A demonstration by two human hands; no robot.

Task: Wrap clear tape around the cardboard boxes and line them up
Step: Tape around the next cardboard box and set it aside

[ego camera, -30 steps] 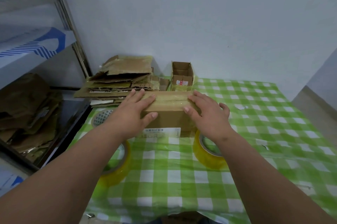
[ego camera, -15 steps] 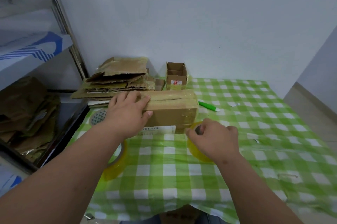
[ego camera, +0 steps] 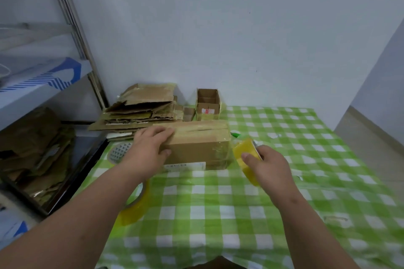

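The closed cardboard box (ego camera: 196,146) was seen lying on the green-checked desk (ego camera: 218,214), toward its far left part, with glossy clear tape already visible along its top seam and over its right end. It was steadied at its left end by the left hand (ego camera: 150,150), whose fingers were laid flat across the top edge with the thumb pressed against the front face; nothing was clasped in that grip. A yellowish tape roll (ego camera: 247,157) was held just beside the box's right end by the right hand (ego camera: 266,165), the fingers being curled round it. Whether a strip ran from roll to box could not be told.

A second tape roll (ego camera: 135,205) lay on the desk, partly hidden under the left forearm. A small open carton (ego camera: 207,102) stood behind the box by the wall, untaped as far as could be seen, next to a pile of flattened cardboard (ego camera: 142,109).

The task was judged to be at an early stage: one box was partly wrapped, the open carton was left to be taped, and no row had yet been formed.
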